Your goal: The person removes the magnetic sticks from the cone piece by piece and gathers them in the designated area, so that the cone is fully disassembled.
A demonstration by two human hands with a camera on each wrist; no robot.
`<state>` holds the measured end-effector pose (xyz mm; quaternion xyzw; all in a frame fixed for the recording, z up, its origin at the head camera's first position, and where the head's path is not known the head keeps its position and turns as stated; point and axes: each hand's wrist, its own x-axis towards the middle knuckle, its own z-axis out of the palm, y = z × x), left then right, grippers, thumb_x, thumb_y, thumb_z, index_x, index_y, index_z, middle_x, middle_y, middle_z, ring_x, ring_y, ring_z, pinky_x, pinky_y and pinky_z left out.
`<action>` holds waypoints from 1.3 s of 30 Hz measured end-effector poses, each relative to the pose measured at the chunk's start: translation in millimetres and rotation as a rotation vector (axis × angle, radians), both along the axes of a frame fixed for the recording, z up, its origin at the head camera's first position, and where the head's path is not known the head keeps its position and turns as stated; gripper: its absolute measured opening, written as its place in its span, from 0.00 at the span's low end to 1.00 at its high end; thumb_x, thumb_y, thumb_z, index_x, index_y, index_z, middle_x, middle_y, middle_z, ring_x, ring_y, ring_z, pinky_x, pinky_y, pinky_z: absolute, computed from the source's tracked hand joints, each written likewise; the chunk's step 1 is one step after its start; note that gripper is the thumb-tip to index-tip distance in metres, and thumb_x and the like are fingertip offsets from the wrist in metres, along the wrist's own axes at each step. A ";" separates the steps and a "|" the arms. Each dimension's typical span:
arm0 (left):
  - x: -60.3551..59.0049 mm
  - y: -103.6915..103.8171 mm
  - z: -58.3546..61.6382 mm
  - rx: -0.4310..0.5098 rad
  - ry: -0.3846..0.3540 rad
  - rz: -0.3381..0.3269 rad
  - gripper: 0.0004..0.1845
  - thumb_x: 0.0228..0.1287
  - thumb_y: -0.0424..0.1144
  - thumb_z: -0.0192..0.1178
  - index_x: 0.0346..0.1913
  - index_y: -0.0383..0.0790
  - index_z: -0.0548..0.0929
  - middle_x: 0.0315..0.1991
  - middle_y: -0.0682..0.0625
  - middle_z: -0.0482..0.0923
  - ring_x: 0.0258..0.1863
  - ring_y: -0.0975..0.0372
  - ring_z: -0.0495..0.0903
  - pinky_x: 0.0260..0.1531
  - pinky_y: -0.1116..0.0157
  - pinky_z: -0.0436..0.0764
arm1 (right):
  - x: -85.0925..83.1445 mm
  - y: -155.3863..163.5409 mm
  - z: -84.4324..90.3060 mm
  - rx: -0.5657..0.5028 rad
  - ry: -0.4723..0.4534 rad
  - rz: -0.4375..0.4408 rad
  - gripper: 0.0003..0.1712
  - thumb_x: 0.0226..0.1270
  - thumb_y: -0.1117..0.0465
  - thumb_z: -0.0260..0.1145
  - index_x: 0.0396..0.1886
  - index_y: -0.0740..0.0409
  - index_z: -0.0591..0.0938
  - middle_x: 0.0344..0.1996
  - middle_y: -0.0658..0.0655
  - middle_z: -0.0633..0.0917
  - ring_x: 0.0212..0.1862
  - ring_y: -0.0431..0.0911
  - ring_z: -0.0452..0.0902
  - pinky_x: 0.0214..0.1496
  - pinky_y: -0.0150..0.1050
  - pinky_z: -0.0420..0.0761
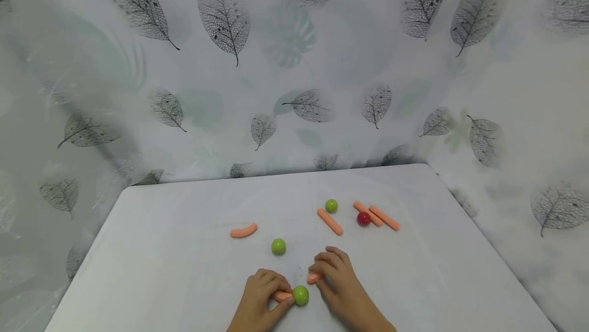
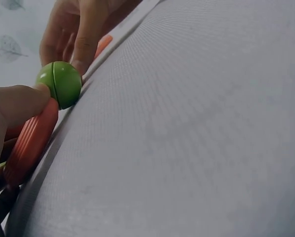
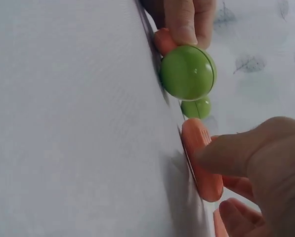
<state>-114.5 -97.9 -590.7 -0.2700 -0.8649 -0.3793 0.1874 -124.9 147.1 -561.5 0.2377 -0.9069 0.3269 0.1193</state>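
Near the table's [image 1: 161, 270] front edge, the left hand [image 1: 259, 296] pinches an orange sausage [image 1: 282, 296] touching a green ball [image 1: 300, 295], while the right hand [image 1: 338, 281] grips a second sausage [image 1: 314, 278] just beside it.

White table [image 1: 184, 250]: three green balls [image 1: 278, 246], red ball [image 1: 364, 218], orange sausage pieces [image 1: 330, 221] scattered

The head view looks forward and down over the whole bench [image 1: 184, 250]. Both wrist views sit low, very close, facing each other across one shared green ball [image 2: 60, 84] [image 3: 188, 72].
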 end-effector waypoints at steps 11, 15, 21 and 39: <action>-4.4 -3.4 -2.4 0.022 0.085 -0.046 0.05 0.65 0.51 0.73 0.37 0.61 0.85 0.41 0.69 0.83 0.43 0.70 0.76 0.39 0.68 0.71 | -6.8 -0.5 -2.2 -0.025 -0.004 -0.214 0.19 0.60 0.67 0.79 0.43 0.39 0.86 0.47 0.38 0.83 0.53 0.35 0.73 0.55 0.39 0.81; -4.9 -2.0 -0.8 0.019 0.080 -0.045 0.07 0.62 0.48 0.75 0.38 0.60 0.86 0.42 0.69 0.83 0.45 0.70 0.76 0.41 0.67 0.71 | -9.1 0.9 2.6 -0.084 -0.097 -0.356 0.19 0.59 0.69 0.78 0.43 0.43 0.84 0.41 0.38 0.81 0.42 0.33 0.71 0.44 0.32 0.79; -1.4 -1.4 -1.9 0.009 0.023 -0.032 0.05 0.65 0.53 0.72 0.36 0.62 0.85 0.41 0.70 0.82 0.44 0.71 0.76 0.39 0.67 0.70 | -8.1 0.9 2.4 -0.191 -0.213 -0.377 0.17 0.60 0.70 0.78 0.39 0.44 0.83 0.37 0.42 0.77 0.33 0.33 0.70 0.33 0.27 0.75; -7.0 -5.5 -7.3 0.020 0.135 -0.082 0.05 0.63 0.49 0.73 0.34 0.60 0.86 0.39 0.67 0.84 0.43 0.69 0.77 0.40 0.67 0.74 | 7.1 -15.9 0.4 -0.327 -0.171 0.249 0.15 0.79 0.63 0.62 0.60 0.47 0.81 0.55 0.45 0.84 0.49 0.37 0.79 0.50 0.33 0.83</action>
